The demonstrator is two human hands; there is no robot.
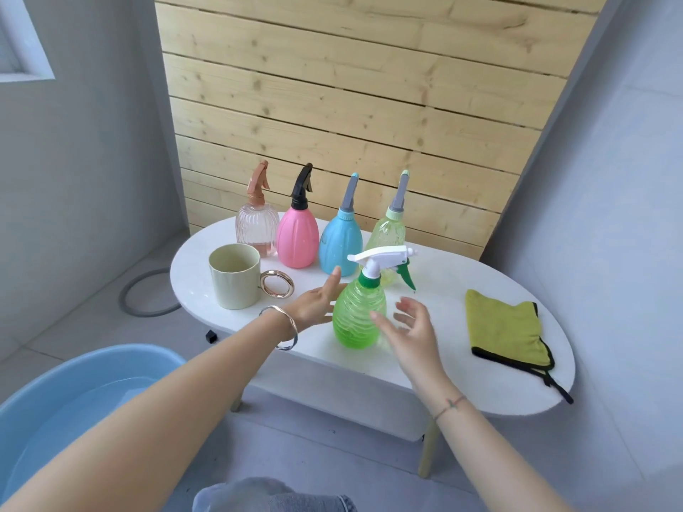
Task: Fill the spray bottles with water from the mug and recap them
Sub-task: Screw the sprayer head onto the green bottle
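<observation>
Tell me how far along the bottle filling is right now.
Done: hard to say. All five wear spray heads: clear pink bottle, pink bottle, blue bottle, pale green bottle, front green bottle; fill levels unreadable. In hand: left hand and right hand hover open either side of the front green bottle, gripping nothing. Left: the mug stands apart, unheld, so uncapping, pouring and recapping likely remain.

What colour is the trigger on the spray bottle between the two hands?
Dark green. The trigger hangs from a white spray head, and the head view shows it plainly.
</observation>
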